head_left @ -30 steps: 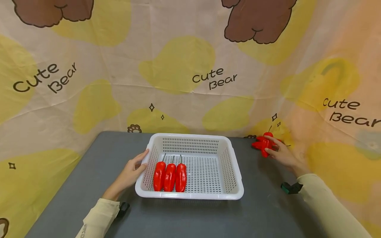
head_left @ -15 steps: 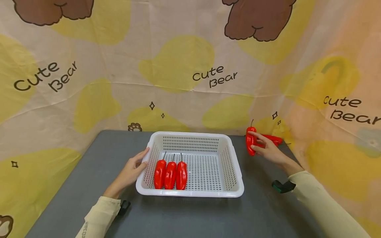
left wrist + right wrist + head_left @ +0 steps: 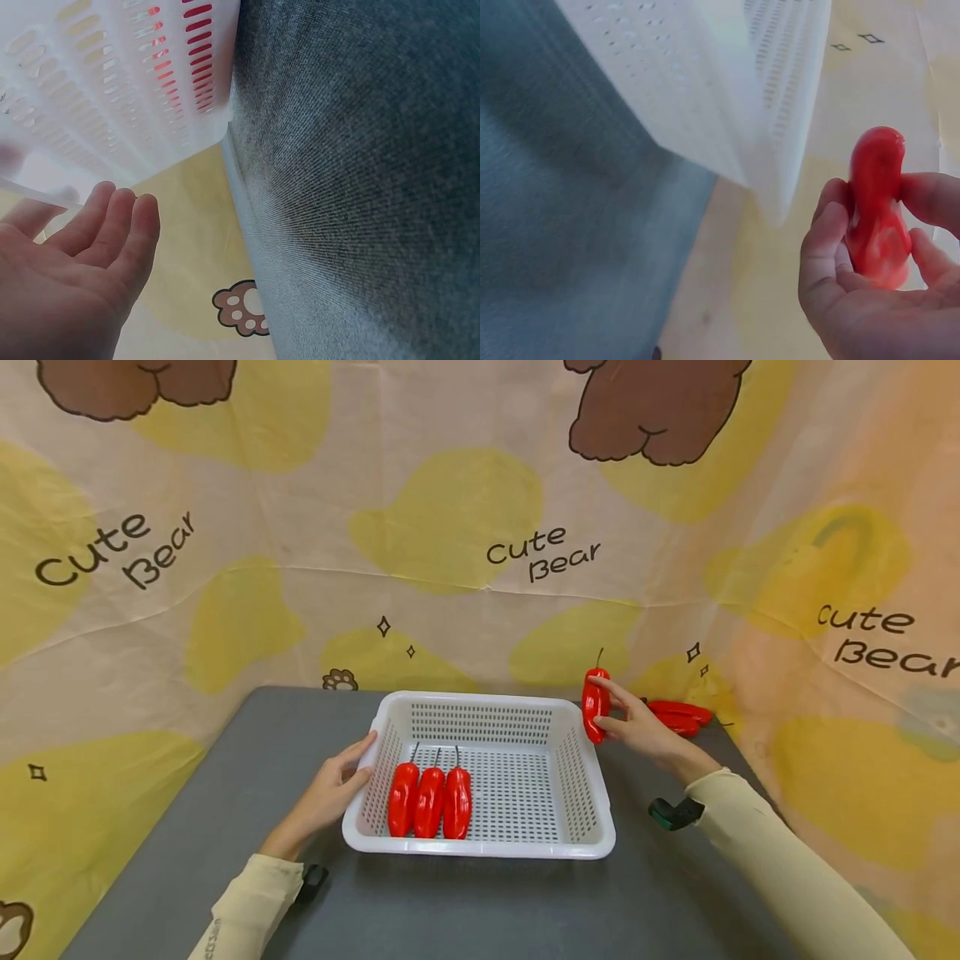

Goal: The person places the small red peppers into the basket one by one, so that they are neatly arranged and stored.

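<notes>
A white plastic basket (image 3: pixel 517 850) with slotted walls stands on the grey table. Three red chili peppers (image 3: pixel 428 803) lie side by side in its left part, stems toward the back. At the basket's left rim, my left hand (image 3: pixel 328 792) holds the edge, its fingers below the rim in the left wrist view (image 3: pixel 82 255). My right hand (image 3: pixel 637 727) pinches another red chili pepper (image 3: pixel 595 703) between thumb and fingers, stem up, right at the basket's back right corner. The right wrist view shows this glossy pepper (image 3: pixel 879 202) gripped from both sides.
More red chili peppers (image 3: pixel 678 714) lie at the table's back right corner, behind my right wrist. A printed cloth (image 3: pixel 450 527) hangs around the back and sides. Grey table surface (image 3: pixel 480 910) extends in front of the basket.
My right hand has lifted a chili pepper off the pile at the right and carried it left to the basket's back right corner. The left hand and the basket have stayed in place.
</notes>
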Available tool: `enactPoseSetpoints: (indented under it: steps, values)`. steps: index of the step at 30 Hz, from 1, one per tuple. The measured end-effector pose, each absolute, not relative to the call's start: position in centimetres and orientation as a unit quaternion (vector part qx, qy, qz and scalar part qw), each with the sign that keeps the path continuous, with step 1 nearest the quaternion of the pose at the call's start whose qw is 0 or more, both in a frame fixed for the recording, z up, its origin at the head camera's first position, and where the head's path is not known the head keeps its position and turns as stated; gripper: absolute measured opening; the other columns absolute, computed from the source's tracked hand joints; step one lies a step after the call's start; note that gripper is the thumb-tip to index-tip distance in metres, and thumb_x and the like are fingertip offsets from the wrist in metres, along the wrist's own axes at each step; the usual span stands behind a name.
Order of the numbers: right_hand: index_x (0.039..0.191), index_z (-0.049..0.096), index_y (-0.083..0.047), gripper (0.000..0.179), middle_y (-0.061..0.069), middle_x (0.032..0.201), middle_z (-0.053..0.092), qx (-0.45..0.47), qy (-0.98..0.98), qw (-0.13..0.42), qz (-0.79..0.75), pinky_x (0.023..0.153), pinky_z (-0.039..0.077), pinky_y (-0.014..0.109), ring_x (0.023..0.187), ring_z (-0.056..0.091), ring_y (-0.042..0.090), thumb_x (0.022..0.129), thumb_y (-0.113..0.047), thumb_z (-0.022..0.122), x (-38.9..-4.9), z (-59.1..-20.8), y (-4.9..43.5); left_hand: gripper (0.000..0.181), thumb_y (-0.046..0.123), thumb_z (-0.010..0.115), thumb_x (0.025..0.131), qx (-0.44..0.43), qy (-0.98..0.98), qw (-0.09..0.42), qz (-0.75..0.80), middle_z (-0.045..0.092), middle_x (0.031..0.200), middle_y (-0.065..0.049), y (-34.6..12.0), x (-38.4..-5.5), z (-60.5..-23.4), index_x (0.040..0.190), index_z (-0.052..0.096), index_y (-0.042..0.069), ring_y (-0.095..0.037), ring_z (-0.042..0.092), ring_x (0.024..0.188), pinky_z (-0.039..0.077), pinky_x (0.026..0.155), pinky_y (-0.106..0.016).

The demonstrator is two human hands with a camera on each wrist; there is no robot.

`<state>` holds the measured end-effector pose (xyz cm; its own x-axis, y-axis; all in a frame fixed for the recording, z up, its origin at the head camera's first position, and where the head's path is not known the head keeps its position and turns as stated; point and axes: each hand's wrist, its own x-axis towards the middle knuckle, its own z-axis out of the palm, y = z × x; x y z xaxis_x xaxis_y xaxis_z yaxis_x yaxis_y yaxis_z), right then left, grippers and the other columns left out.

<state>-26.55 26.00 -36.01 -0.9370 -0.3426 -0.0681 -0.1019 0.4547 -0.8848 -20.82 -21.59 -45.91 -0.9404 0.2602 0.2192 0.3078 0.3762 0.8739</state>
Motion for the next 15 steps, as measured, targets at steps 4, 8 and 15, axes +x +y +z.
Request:
enactPoseSetpoints:
  steps: [4,8,15]
  values:
    - [0.163,0.018,-0.024,0.072,0.029,0.161,0.025,-0.13,0.845,0.122,-0.503,0.099,0.058,0.047,0.134,0.044,0.05,0.102,-0.01,0.054,-26.8,-35.5,24.7,0.059,0.004,0.053,0.101,-0.171,-0.828,0.022,-0.533,0.035,0.157,-0.033,-21.6,-20.8,-45.8,0.156,0.033,0.0,-0.051,0.066,0.109,0.065,0.07,-0.038]
    - [0.162,0.02,-0.021,0.07,0.031,0.157,0.029,-0.14,0.843,0.122,-0.505,0.092,0.06,0.04,0.129,0.048,0.048,0.101,-0.009,0.054,-27.0,-35.4,23.5,0.059,0.003,0.053,0.101,-0.173,-0.828,0.021,-0.532,0.035,0.157,-0.033,-21.7,-20.9,-45.9,0.156,0.032,-0.001,-0.051,0.066,0.109,0.065,0.07,-0.038]
    - [0.159,0.022,-0.023,0.07,0.027,0.148,0.04,-0.167,0.845,0.144,-0.488,0.095,0.058,0.046,0.126,0.051,0.044,0.1,-0.012,0.058,-27.0,-35.4,22.0,0.058,0.002,0.052,0.1,-0.175,-0.827,0.025,-0.534,0.035,0.157,-0.034,-21.7,-20.9,-45.9,0.155,0.033,-0.002,-0.05,0.067,0.106,0.065,0.069,-0.038]
